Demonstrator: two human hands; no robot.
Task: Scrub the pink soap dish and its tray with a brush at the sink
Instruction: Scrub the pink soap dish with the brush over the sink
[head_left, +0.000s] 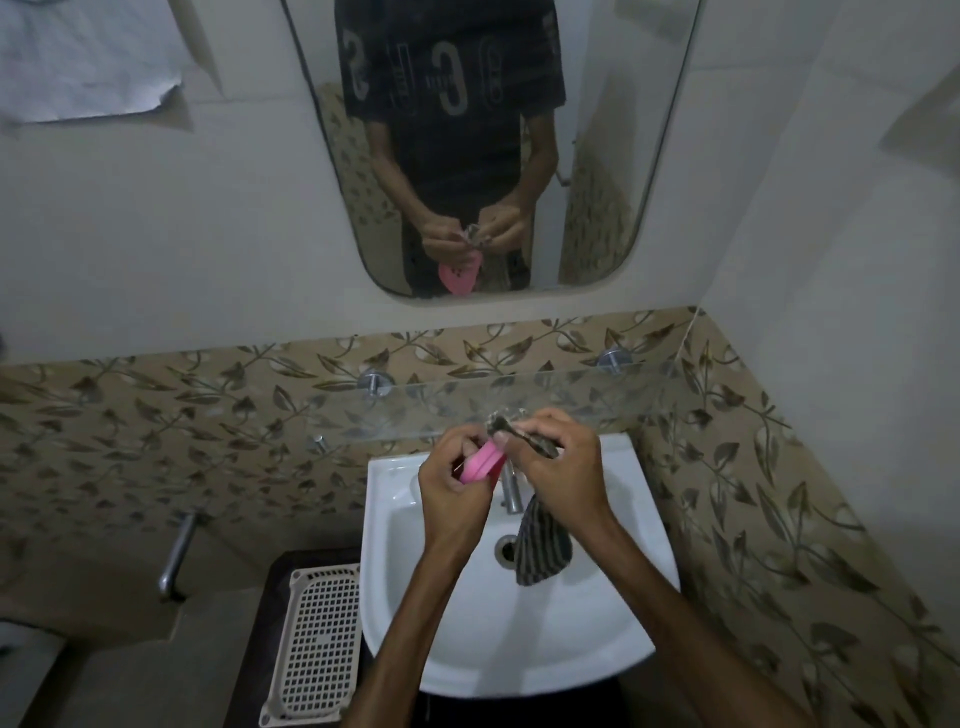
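Above the white sink, the left hand grips the pink soap dish; the right hand grips the brush and a striped cloth. Risk: a wet dish may slip into the basin.

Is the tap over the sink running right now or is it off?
Apparently off: no stream shows below the tap, though both hands partly hide it. The sink holds no visible pooled water.

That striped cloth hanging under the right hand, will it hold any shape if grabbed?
Probably not. The striped cloth dangles limp from the right hand into the sink, so it looks floppy. It likely weighs little, and would drape rather than roll.
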